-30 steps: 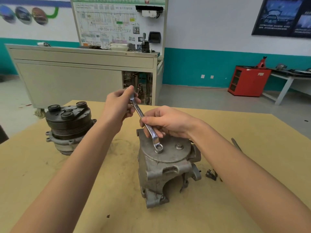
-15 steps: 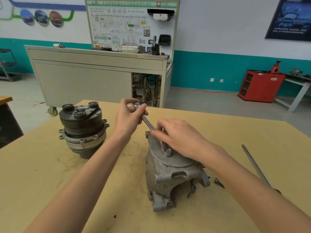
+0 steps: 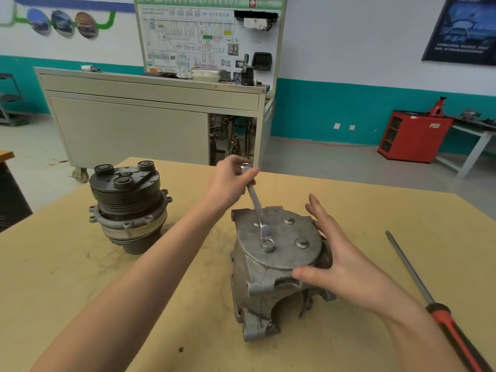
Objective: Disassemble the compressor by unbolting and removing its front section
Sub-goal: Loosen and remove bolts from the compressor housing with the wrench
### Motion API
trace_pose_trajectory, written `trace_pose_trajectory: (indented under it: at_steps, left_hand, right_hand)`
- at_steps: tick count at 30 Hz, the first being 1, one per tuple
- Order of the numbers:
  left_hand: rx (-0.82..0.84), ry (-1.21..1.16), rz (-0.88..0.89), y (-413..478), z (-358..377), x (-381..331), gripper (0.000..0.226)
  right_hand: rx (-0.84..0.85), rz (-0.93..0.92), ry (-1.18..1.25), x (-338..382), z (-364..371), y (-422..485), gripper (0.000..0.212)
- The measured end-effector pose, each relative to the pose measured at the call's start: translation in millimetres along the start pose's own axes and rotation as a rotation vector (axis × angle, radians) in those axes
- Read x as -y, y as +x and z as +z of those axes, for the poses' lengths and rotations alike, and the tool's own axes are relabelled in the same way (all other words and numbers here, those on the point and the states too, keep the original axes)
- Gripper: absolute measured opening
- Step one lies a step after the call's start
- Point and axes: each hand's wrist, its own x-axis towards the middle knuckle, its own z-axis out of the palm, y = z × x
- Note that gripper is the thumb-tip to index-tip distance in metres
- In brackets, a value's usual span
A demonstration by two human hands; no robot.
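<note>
training workshop | wiring-diagram board (image 3: 206, 36) | red tool cabinet (image 3: 414, 138)

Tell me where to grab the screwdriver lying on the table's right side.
Take the screwdriver by its red-and-black handle, coming down from above. It lies flat on the table, handle toward you and thin shaft pointing away; the handle is its thickest part.

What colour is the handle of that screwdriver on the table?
The screwdriver handle is red and black, clearest in the head view.
</note>
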Motion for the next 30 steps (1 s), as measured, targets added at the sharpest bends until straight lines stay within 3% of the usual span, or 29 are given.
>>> trace_pose_trajectory:
  at_steps: [5,9,14,17,20,30]
  left_hand:
    - [0.266,0.176,0.086,11.4,36.1,-27.6,0.040]
    - [0.362,0.269,0.082,18.3,43.2,-41.0,0.041]
    - [0.353,0.571,0.195,17.6,46.1,-48.7,0.035]
    - [0.338,0.669,0.246,16.9,46.5,-52.7,0.029]
    - [0.342,0.669,0.276,15.6,49.9,-57.5,0.027]
    - [0.324,0.672,0.352,15.9,55.9,-58.0,0.028]
  right_hand:
    - [-0.153,-0.042,0.129,-8.3,10.2,-7.1,0.106]
    - [-0.226,-0.082,0.131,-9.6,13.7,-10.9,0.111]
    - [-0.315,-0.133,0.217,-13.8,9.5,-9.1,0.110]
    - [-0.221,-0.119,0.194,-15.5,11.1,-10.0,0.109]
    - [-0.159,-0.092,0.182,-17.0,16.4,-10.6,0.105]
    - [-0.169,-0.076,0.232,-18.6,18.1,-9.7,0.094]
